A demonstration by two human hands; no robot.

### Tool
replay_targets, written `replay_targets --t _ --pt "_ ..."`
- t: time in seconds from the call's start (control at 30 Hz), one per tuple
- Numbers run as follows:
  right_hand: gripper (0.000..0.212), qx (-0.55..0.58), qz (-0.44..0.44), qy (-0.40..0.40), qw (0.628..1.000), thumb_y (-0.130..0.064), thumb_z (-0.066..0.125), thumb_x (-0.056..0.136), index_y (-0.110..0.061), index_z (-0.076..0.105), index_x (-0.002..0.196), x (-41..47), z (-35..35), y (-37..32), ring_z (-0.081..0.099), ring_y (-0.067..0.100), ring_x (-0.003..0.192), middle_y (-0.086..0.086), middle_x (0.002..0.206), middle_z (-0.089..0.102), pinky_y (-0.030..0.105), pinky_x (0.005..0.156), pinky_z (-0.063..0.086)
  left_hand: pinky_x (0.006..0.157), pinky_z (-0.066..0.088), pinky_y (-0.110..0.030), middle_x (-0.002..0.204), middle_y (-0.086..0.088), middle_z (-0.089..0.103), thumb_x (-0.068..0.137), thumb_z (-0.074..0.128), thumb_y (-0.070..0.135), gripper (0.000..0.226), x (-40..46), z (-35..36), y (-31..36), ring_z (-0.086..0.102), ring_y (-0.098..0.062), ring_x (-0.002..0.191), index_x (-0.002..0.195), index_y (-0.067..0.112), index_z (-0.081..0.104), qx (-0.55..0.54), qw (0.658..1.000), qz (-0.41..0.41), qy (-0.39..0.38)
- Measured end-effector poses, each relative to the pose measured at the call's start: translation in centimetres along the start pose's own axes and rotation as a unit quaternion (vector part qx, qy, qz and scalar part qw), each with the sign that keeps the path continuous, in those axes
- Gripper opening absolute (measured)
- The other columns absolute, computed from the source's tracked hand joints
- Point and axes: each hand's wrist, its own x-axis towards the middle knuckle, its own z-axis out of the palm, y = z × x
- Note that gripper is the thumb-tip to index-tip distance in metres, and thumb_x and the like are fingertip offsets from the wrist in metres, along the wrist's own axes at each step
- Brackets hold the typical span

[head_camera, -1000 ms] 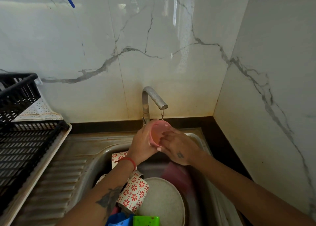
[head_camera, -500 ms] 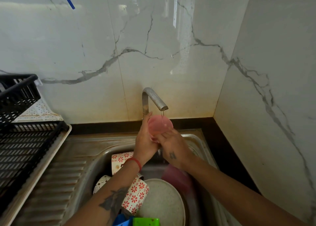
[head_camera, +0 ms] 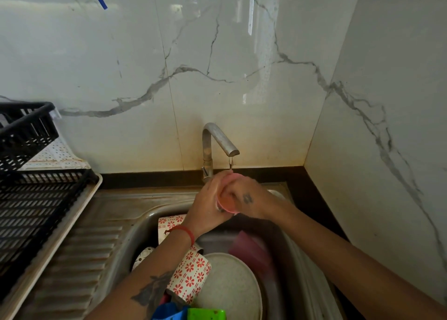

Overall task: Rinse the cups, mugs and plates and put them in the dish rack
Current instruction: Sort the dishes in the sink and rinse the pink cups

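Pink cup [head_camera: 227,200] sits clasped between both hands just under the spout of the metal faucet [head_camera: 219,138], where a thin stream of water falls onto it. The left hand [head_camera: 209,203] wraps its fingers round the cup's left side; the right hand [head_camera: 249,197] curls over the other side, so only a sliver of pink shows between them.

Directly below, the steel sink [head_camera: 142,225] is crowded: a white mug with red flowers [head_camera: 191,275] lies on its side against a speckled pale plate [head_camera: 229,286], a second flowered mug [head_camera: 169,223] stands behind the left wrist, and a dark pink cup [head_camera: 249,248] lies blurred toward the right wall of the basin. A blue piece [head_camera: 169,312] and a green piece [head_camera: 205,313] of plastic poke in at the bottom edge.

To the left, past the ribbed draining board [head_camera: 79,254], the black dish rack [head_camera: 31,211] stands on a pale tray [head_camera: 55,242], with a smaller black basket [head_camera: 24,128] behind it. The board between sink and rack is bare. Marble-patterned walls close in behind and on the right, the right one near the forearm. No readable writing appears anywhere.
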Motion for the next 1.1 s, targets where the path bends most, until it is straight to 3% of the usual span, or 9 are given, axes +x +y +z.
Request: replay_targets --t 0.17,0.37,0.47,0.57,0.7,0.8,0.87,0.93,1.1 --pt "0.041 -0.256 0.071 -0.114 0.957 -0.014 0.040 0.100 -0.008 0.039 0.141 3.0 0.7 -1.0 0.040 0.028 0.131 0.013 0.140 0.046 0.037 0.110 0.025 0.098 0.036 -0.016 0.139 -0.001 0.050 0.063 0.088 0.025 0.095 0.2 0.8 1.0 0.045 -0.011 0.124 0.142 0.027 0.034 0.035 0.999 0.002 0.006" --pt "0.062 -0.058 0.229 -0.076 0.969 -0.007 0.070 0.083 0.001 0.037 0.135 3.8 4.5 -3.6 0.050 0.038 0.118 0.023 0.135 0.047 0.040 0.103 0.041 0.098 0.040 -0.023 0.140 -0.005 0.049 0.064 0.088 0.022 0.093 -0.4 0.6 0.8 0.042 -0.014 0.126 0.139 0.028 0.033 0.069 0.997 0.020 0.026" --pt "0.037 -0.094 0.138 0.013 0.986 -0.031 0.052 0.096 -0.012 0.050 0.128 2.9 3.2 -3.6 0.062 0.017 0.092 0.019 0.132 0.053 0.012 0.067 0.051 0.098 0.039 -0.020 0.139 -0.006 0.049 0.065 0.087 0.018 0.093 -0.5 0.0 0.2 0.042 -0.012 0.125 0.136 0.032 0.030 0.074 0.996 0.014 0.040" --pt "0.031 -0.045 0.079 -0.031 0.995 -0.010 0.049 0.097 -0.005 0.054 0.126 2.2 1.4 -1.7 0.058 0.023 0.109 0.014 0.121 0.059 0.024 0.094 0.046 0.100 0.044 -0.025 0.139 -0.006 0.048 0.067 0.086 0.019 0.091 -0.7 -0.2 0.2 0.044 -0.015 0.126 0.140 0.026 0.033 0.085 0.996 0.013 0.019" --pt "0.036 0.029 0.185 -0.036 0.982 -0.009 0.041 0.099 -0.004 0.046 0.135 2.1 2.1 -2.1 0.047 0.026 0.123 0.014 0.132 0.052 0.034 0.109 0.030 0.099 0.046 -0.031 0.141 -0.006 0.048 0.066 0.087 0.022 0.093 -1.1 1.0 1.1 0.046 -0.022 0.128 0.143 0.022 0.034 0.097 0.995 0.025 0.011" --pt "0.040 0.276 0.273 -0.004 0.922 -0.005 0.038 0.100 0.002 0.038 0.139 2.1 2.6 -1.3 0.042 0.034 0.130 0.021 0.140 0.044 0.036 0.106 0.032 0.098 0.044 -0.029 0.141 -0.006 0.047 0.064 0.088 0.020 0.095 -1.3 1.4 1.0 0.045 -0.022 0.129 0.142 0.025 0.033 0.079 0.996 0.021 0.025" --pt "0.040 0.416 0.257 0.017 0.872 -0.012 0.038 0.101 -0.005 0.037 0.141 1.7 2.8 -2.4 0.047 0.035 0.125 0.018 0.136 0.048 0.038 0.102 0.040 0.099 0.045 -0.030 0.142 -0.006 0.047 0.065 0.087 0.018 0.096 -1.3 1.0 0.7 0.045 -0.021 0.129 0.140 0.031 0.029 0.084 0.996 0.020 0.024" --pt "0.035 0.398 0.222 0.053 0.888 -0.019 0.039 0.101 -0.010 0.047 0.134 1.4 2.8 -3.0 0.053 0.028 0.115 0.013 0.124 0.056 0.037 0.100 0.045 0.099 0.043 -0.020 0.140 -0.005 0.048 0.067 0.085 0.015 0.094 -1.1 0.6 0.1 0.045 -0.017 0.127 0.138 0.034 0.027 0.082 0.996 0.005 0.034" --pt "0.035 0.001 -0.141 0.045 0.989 -0.024 0.038 0.100 -0.007 0.058 0.123 -2.2 3.1 -1.6 0.056 0.024 0.115 0.012 0.118 0.064 0.049 0.113 0.027 0.088 0.033 -0.003 0.136 0.014 0.037 0.077 0.079 0.022 0.080 -1.0 -0.4 -0.8 0.042 -0.006 0.122 0.132 0.047 0.026 0.010 0.998 -0.040 0.046"
